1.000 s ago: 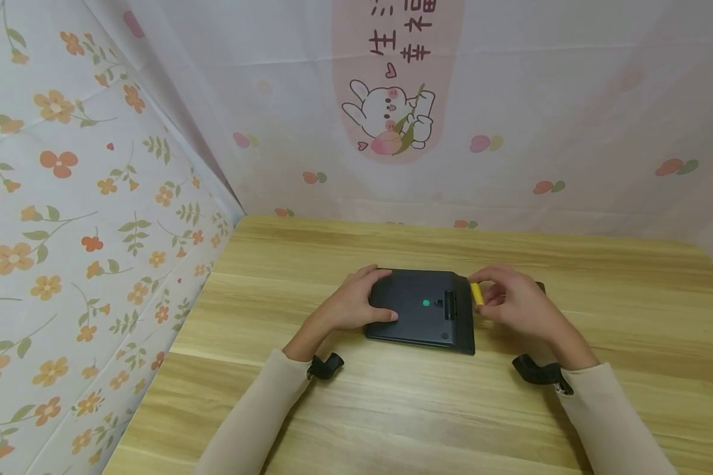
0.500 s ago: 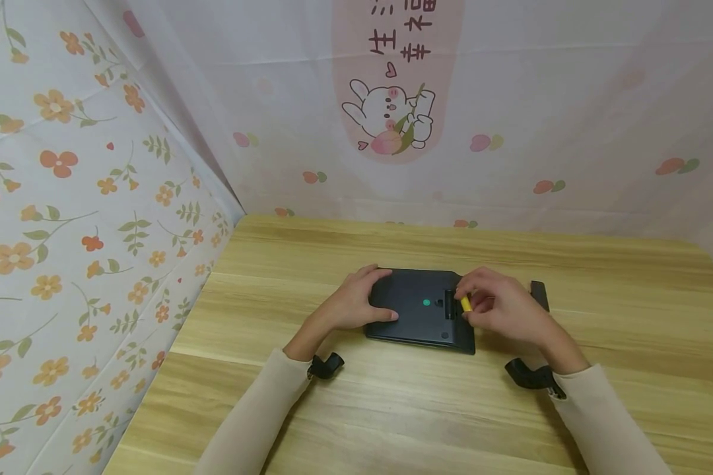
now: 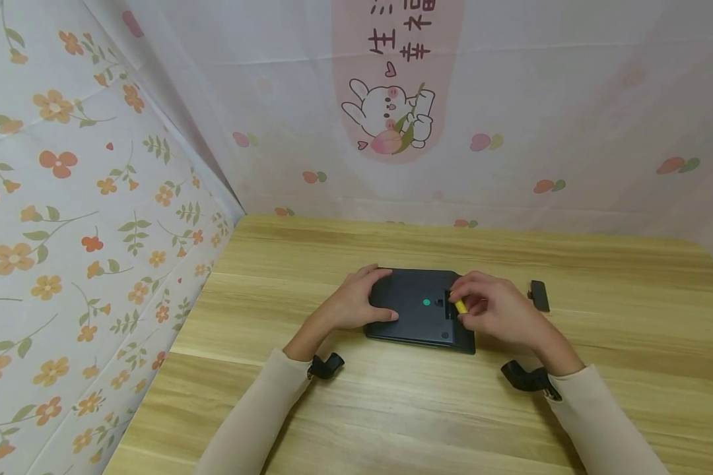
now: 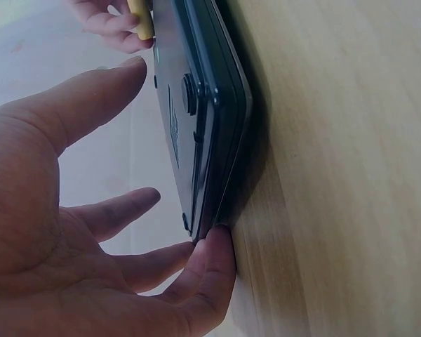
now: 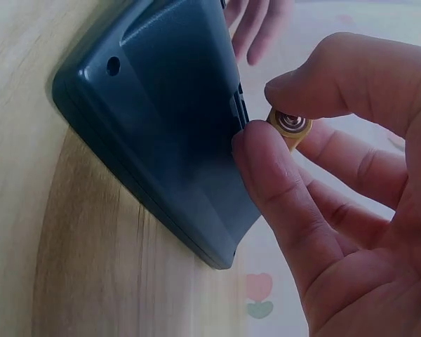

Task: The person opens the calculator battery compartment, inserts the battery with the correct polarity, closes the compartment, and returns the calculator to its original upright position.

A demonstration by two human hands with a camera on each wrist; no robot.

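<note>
A flat black device that looks like a calculator (image 3: 407,316) lies back side up on the table, with a green dot sticker and a battery slot (image 3: 448,313). My left hand (image 3: 352,302) holds its left end, thumb over the back and other fingers at the far edge; the left wrist view shows fingertips right at its lower rim. Between the thumb and fingers of my right hand (image 3: 499,305) is a yellow battery (image 3: 461,307), tilted at the slot. Its ringed end faces the right wrist view, where the thumb and a finger pinch the battery (image 5: 292,123) beside the slot.
A small black battery cover (image 3: 539,296) lies on the wooden table (image 3: 392,409) to the right of my right hand. Black wrist mounts (image 3: 525,377) sit at both cuffs. Patterned cloth (image 3: 273,132) hangs behind and to the left of the table.
My right hand has moved left with the battery, from beside the device's right edge to over the slot. The small cover behind it has come into full view. My left hand stays put.
</note>
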